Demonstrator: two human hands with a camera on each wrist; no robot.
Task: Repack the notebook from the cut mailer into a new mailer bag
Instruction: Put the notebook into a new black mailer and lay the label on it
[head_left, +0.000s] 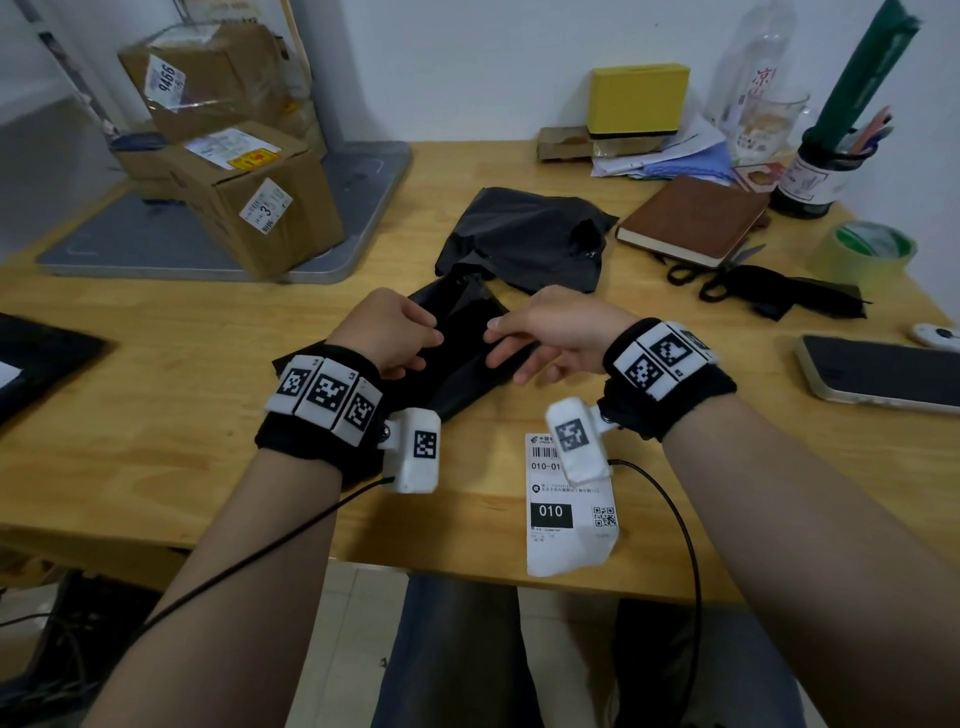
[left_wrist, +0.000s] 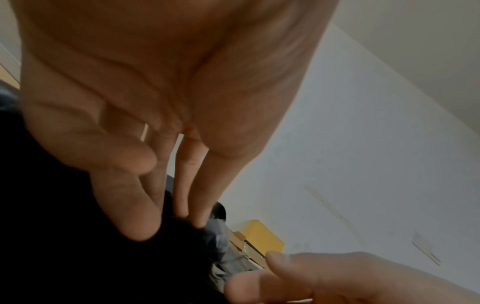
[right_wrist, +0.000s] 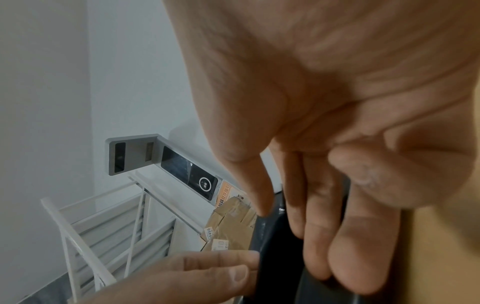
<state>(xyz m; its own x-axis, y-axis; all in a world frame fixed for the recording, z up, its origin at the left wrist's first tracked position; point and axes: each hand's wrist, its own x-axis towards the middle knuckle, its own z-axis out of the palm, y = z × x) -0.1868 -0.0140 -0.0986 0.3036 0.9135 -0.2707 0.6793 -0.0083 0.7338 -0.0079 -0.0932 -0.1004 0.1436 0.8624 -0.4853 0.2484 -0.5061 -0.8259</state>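
A new black mailer bag (head_left: 462, 358) lies at the middle of the wooden table (head_left: 156, 415), and both hands hold its near part. My left hand (head_left: 400, 332) pinches its left edge; in the left wrist view the thumb and fingers (left_wrist: 145, 222) press on the black plastic (left_wrist: 78, 257). My right hand (head_left: 540, 332) grips the right edge, its fingers (right_wrist: 314, 236) on the bag (right_wrist: 275, 257). Behind it lies the crumpled dark grey cut mailer (head_left: 524, 239). The brown notebook (head_left: 693, 218) rests shut at the back right, untouched.
A white shipping label (head_left: 571, 504) lies near the front edge. Black scissors (head_left: 711, 275), a green tape roll (head_left: 862, 254) and a phone (head_left: 878, 374) sit on the right. Cardboard boxes (head_left: 249, 197) stand on a grey platform (head_left: 156, 244) at the back left.
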